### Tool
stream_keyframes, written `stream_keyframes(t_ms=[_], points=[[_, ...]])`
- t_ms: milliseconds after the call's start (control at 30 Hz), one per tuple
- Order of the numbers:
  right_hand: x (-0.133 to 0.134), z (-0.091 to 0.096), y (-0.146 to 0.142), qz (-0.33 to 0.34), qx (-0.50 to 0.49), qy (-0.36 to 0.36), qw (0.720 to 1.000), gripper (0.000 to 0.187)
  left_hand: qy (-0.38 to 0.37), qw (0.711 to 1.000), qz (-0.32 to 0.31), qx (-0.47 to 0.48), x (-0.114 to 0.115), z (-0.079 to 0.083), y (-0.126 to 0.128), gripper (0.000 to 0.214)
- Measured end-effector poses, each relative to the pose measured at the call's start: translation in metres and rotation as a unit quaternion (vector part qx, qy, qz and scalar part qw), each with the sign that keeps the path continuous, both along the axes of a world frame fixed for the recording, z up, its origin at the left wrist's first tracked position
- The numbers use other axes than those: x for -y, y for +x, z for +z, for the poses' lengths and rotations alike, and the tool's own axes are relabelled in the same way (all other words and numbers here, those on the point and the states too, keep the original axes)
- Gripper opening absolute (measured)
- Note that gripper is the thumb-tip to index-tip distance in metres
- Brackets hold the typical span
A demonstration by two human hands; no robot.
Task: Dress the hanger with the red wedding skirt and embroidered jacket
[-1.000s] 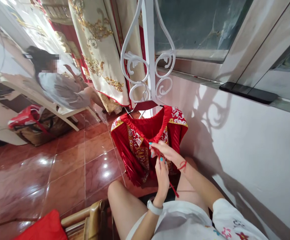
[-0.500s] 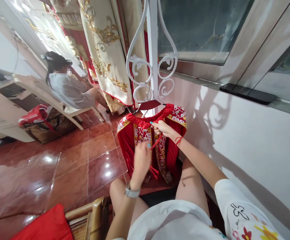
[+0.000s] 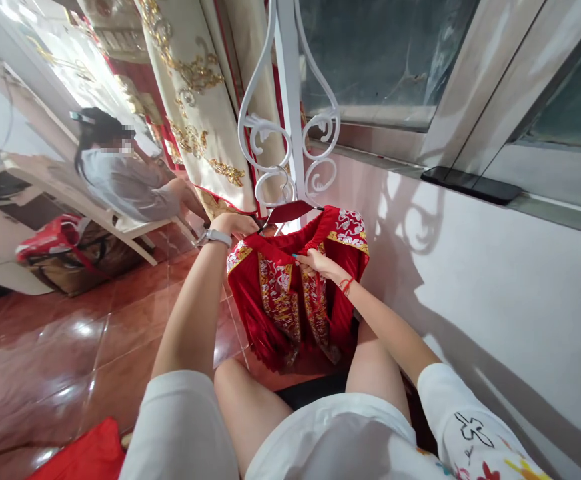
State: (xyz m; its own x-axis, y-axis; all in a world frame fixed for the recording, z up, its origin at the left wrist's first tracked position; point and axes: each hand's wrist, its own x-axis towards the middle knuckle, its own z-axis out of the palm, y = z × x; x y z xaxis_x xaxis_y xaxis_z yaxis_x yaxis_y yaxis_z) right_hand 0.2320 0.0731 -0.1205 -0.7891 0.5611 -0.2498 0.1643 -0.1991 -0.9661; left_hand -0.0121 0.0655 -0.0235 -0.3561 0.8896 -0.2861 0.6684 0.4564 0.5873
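A red garment (image 3: pixel 295 300) with gold and white embroidered bands and shoulders hangs in front of my knees on a dark red hanger (image 3: pixel 294 211). My right hand (image 3: pixel 315 262) is closed on the front of its gathered red collar, thumb and fingers pinched together. My left hand (image 3: pixel 240 225) is at the garment's left shoulder, beside the hanger's left end. Its fingers curve away from the camera and are mostly hidden, so whether they grip the cloth cannot be told.
White scrolled ironwork (image 3: pixel 290 127) holds the hanger's hook. Cream gold-trimmed cloth (image 3: pixel 205 100) hangs behind. A person (image 3: pixel 120 173) sits on a chair at left, near a brown bag (image 3: pixel 85 263). A black phone-like object (image 3: pixel 470 185) lies on the window ledge. Red cloth (image 3: pixel 85 453) lies lower left.
My left hand has left the red cord at the garment's front and moved up and left to the shoulder. My right hand stays at the collar. The view has shifted slightly right.
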Motion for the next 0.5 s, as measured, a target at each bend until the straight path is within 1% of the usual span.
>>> stream_keyframes(t_ms=[33, 67, 100, 133, 200, 233, 300, 333, 367, 400, 433, 467, 500], points=[[-0.001, 0.001, 0.002, -0.004, 0.005, -0.001, 1.0, 0.042, -0.033, 0.998, -0.009, 0.045, 0.003, -0.005, 0.0, 0.007], [-0.001, 0.003, 0.003, -0.012, 0.008, -0.002, 1.0, 0.04, -0.051, 0.994, -0.017, 0.091, 0.008, -0.012, 0.0, 0.008], [-0.001, 0.003, 0.003, -0.02, 0.01, -0.003, 1.0, 0.038, -0.06, 0.99, -0.021, 0.129, 0.014, -0.019, 0.0, 0.01], [-0.001, 0.004, 0.003, -0.027, 0.012, -0.004, 1.0, 0.037, -0.053, 0.986, -0.017, 0.16, 0.021, -0.027, -0.001, 0.013], [-0.001, 0.002, 0.003, -0.04, 0.017, -0.003, 0.999, 0.036, -0.009, 0.98, 0.003, 0.201, 0.034, -0.042, 0.0, 0.024], [-0.001, 0.001, 0.003, -0.044, 0.02, -0.004, 0.999, 0.036, 0.026, 0.977, 0.012, 0.213, 0.039, -0.048, 0.001, 0.029], [-0.003, -0.002, 0.004, -0.052, 0.023, -0.003, 0.998, 0.036, 0.102, 0.972, 0.023, 0.211, 0.045, -0.056, 0.005, 0.034], [-0.004, -0.003, 0.005, -0.056, 0.022, -0.005, 0.998, 0.035, 0.141, 0.971, 0.031, 0.191, 0.046, -0.057, 0.009, 0.035], [-0.005, -0.003, 0.007, -0.057, 0.019, -0.009, 0.998, 0.035, 0.184, 0.971, 0.045, 0.147, 0.047, -0.058, 0.014, 0.035], [-0.006, -0.003, 0.009, -0.054, 0.015, -0.016, 0.998, 0.035, 0.233, 0.966, 0.074, 0.086, 0.047, -0.058, 0.019, 0.036], [-0.008, -0.002, 0.011, -0.048, 0.012, -0.024, 0.998, 0.036, 0.283, 0.952, 0.116, 0.013, 0.049, -0.059, 0.025, 0.036], [-0.009, 0.0, 0.014, -0.041, 0.007, -0.032, 0.999, 0.037, 0.329, 0.927, 0.167, -0.065, 0.051, -0.06, 0.031, 0.034], [-0.011, 0.003, 0.017, -0.033, -0.001, -0.039, 0.999, 0.038, 0.367, 0.894, 0.218, -0.137, 0.054, -0.063, 0.037, 0.032]])
